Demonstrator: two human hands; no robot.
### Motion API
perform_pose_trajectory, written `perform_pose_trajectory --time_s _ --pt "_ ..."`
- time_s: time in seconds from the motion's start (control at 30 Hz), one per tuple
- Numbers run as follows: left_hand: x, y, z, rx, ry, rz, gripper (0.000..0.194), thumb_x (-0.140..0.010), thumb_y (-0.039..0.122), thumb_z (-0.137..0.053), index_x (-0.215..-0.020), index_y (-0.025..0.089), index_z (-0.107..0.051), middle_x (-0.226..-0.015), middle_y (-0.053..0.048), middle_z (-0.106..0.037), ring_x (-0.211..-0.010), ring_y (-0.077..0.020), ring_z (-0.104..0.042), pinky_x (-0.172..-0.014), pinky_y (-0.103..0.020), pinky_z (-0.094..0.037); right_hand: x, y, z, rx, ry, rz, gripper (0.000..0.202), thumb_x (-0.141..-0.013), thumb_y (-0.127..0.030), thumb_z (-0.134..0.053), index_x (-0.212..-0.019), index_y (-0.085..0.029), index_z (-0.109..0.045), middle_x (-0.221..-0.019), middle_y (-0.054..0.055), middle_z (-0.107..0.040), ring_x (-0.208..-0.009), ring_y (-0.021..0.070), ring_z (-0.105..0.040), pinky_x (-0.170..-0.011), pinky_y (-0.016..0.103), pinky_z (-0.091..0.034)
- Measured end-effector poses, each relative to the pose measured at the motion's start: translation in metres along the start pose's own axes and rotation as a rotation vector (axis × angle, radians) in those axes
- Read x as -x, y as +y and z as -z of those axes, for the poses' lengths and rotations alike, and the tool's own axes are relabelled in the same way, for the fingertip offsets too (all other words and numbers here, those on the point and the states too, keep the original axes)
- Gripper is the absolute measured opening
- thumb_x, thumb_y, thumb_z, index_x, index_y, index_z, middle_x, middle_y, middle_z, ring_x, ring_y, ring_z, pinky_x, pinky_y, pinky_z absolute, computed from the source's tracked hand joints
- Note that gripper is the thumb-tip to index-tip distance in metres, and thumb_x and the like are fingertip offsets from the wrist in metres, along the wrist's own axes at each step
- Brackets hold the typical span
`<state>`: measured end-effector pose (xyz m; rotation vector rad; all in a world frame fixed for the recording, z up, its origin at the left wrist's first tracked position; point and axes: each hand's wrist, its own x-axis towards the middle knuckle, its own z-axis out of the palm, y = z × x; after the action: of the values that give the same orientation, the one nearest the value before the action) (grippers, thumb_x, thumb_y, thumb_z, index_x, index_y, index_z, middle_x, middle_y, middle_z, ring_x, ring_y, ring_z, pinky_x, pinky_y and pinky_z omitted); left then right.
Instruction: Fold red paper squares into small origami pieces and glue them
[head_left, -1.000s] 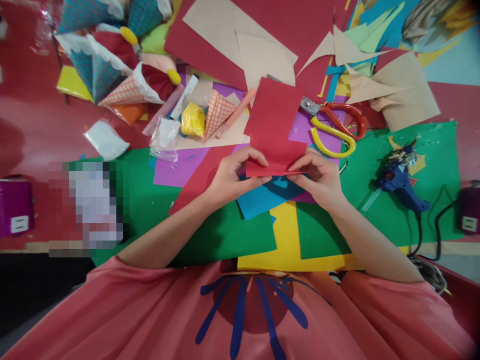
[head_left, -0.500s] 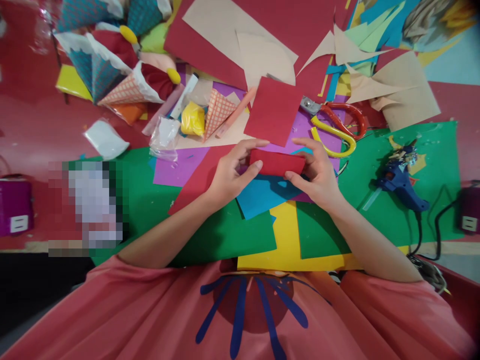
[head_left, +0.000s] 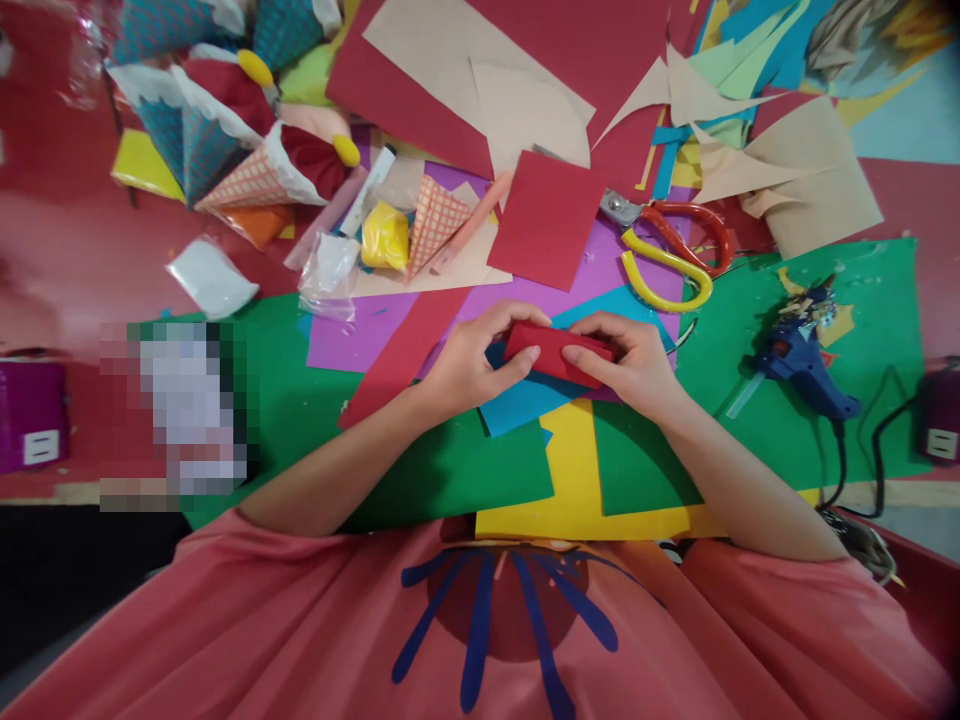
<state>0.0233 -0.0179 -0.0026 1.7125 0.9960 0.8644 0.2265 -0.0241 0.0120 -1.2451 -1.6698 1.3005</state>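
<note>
Between my two hands is a small folded or rolled red piece (head_left: 553,352), held above a blue sheet (head_left: 510,405). My left hand (head_left: 480,355) pinches its left end, thumb on the near face and fingers along the far edge. At the right end, my right hand (head_left: 626,358) grips it the same way, with the thumb near the middle. A flat red square (head_left: 550,220) lies just beyond the hands. Scissors (head_left: 667,250) with one red and one yellow handle rest to the right of that square.
A blue glue gun (head_left: 802,360) lies on green sheet (head_left: 660,460) at the right, its cord running toward me. Cloth-like cones (head_left: 187,130) and small wrapped packets (head_left: 386,237) are at the upper left. Beige scraps (head_left: 817,180) lie at the upper right.
The red piece is now narrower and tilted down to the right. Both hands have closed in around it, their fingers lower and nearer each other.
</note>
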Motion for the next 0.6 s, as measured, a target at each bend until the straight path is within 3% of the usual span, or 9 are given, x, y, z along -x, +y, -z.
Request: perform_pose_trajectory --time_s 0.23,0.6 --pt "-0.0024 0.0023 -0.0002 0.028 -0.028 0.044 0.024 -0.082 0.029 -0.062 -0.103 0.017 -0.061 -0.103 -0.005 -0.071 -0.092 -0.0142 -0.068 -0.073 -0.021 -0.053 0.0002 -0.0017 -0.0007 0.001 -0.025 -0.007 0.017 -0.081 -0.032 -0.065 -0.075 -0.016 -0.066 -0.070 0.000 -0.066 -0.061 0.0096 -0.053 -0.056 0.023 -0.041" --pt "-0.0032 0.0043 0.0001 0.014 -0.008 0.038 0.017 -0.086 0.025 -0.056 -0.100 0.017 -0.064 -0.095 -0.003 -0.072 -0.075 -0.0091 -0.066 -0.063 -0.018 -0.049 0.0002 -0.0010 -0.0003 0.000 -0.038 -0.013 0.019 -0.082 -0.034 -0.064 -0.074 -0.017 -0.066 -0.068 0.000 -0.066 -0.058 0.0092 -0.052 -0.055 0.023 -0.040"
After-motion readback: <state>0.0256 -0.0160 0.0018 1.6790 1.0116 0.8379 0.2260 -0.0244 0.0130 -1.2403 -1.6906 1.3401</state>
